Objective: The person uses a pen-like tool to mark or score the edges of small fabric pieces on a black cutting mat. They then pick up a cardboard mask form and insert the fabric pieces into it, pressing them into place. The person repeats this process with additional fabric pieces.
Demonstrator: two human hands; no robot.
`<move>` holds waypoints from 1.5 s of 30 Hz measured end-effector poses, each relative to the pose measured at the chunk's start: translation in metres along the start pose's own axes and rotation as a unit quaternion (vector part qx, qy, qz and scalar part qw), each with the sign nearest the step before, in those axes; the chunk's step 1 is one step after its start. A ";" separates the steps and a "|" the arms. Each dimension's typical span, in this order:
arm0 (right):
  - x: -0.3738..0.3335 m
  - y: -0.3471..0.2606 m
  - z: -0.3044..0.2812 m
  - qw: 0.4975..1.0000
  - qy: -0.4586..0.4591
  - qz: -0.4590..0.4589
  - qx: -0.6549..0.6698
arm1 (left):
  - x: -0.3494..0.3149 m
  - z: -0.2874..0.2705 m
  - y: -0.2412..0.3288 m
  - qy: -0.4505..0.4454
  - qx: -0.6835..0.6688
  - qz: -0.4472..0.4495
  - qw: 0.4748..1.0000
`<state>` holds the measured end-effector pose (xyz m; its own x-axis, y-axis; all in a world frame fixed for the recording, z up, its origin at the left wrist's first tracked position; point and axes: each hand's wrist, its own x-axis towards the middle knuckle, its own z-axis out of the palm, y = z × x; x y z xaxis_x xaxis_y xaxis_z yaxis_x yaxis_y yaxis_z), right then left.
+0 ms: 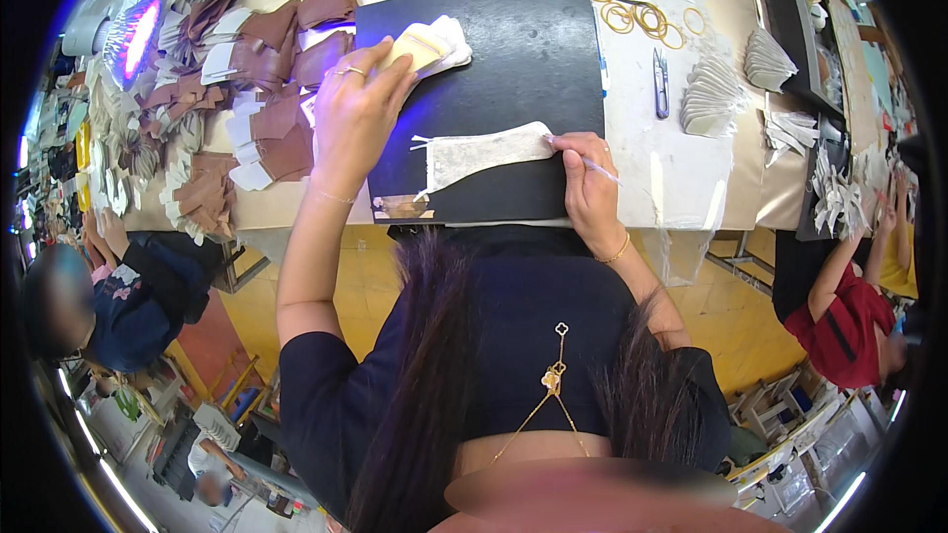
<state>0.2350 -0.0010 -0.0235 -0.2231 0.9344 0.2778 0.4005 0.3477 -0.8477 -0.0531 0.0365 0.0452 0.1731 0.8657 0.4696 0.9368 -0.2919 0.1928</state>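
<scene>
On a black board [494, 59], an off-white glove-like fabric piece [484, 156] lies flat, its narrow end to the right and thin tails at its wide left end. My right hand [592, 192] is closed at that narrow end, fingertips pinching its edge. A thin pale stick [602, 173] pokes out between its fingers. My left hand [357, 109] reaches to the board's far left, its fingers closed on a pale yellow pad [420, 44]. White pieces [452, 39] lie stacked under and beside that pad.
Brown and white cut pieces [267, 59] lie in bundles on the left, near a lit lamp [136, 38]. To the right are rubber bands [637, 18], thread snips [661, 84], fanned white pieces [713, 97] and a black tray [805, 39]. Other people work on both sides.
</scene>
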 end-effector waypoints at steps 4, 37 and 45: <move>-0.005 0.004 -0.006 1.000 0.018 0.005 0.006 | -0.008 0.023 0.009 -0.021 -0.042 0.052 0.998; 0.008 -0.005 -0.001 0.982 -0.050 -0.117 -0.137 | -0.066 0.060 0.077 -0.132 -0.109 0.126 0.977; 0.001 -0.006 -0.014 0.984 -0.086 -0.088 -0.131 | -0.070 0.061 0.076 -0.131 -0.116 0.131 0.976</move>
<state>0.2446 -0.0014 -0.0115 -0.4476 0.8383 0.3112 0.5523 0.5329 -0.6411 0.0249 -0.0210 -0.0257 0.4979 0.8146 0.2975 0.7613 -0.5749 0.2999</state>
